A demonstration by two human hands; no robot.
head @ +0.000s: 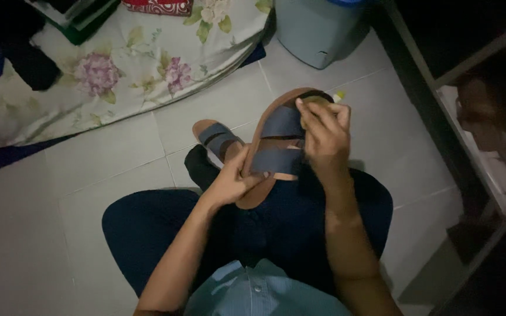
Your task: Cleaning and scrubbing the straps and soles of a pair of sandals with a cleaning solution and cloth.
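The sandal (276,146) has matt blue fabric-like straps and a smooth brown leathery sole.

A light blue button-front shirt (259,289) with small pale buttons down the placket is worn at the near edge of the scene, above dark navy trousers (147,234) that are spread wide to left and right. Both forearms are left bare, and no watch, ring or bracelet can be made out on the left hand (232,181) or the right hand (323,137).
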